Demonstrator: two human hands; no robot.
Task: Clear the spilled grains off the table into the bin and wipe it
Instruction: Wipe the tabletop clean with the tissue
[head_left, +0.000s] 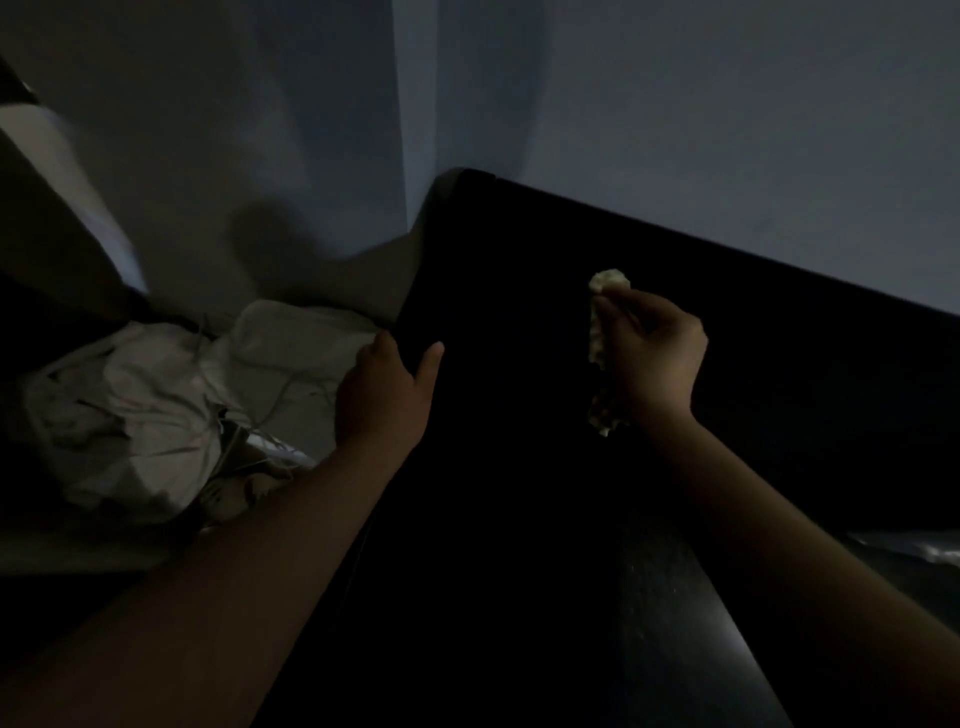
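Observation:
The scene is very dark. A black table (519, 322) fills the middle and right of the head view, its far edge against the wall. My left hand (384, 395) rests at the table's left edge, thumb on top and fingers curled over the side. My right hand (649, 358) hovers above the tabletop and grips a crumpled pale cloth or tissue (602, 312), which sticks out above and below my fist. No grains can be made out on the dark surface.
Left of the table, low on the floor, sits a white bag-lined bin or heap of white bags (135, 415) with loose cords. A grey-blue wall corner (405, 130) rises behind. Something glossy (935, 551) shows at the right edge.

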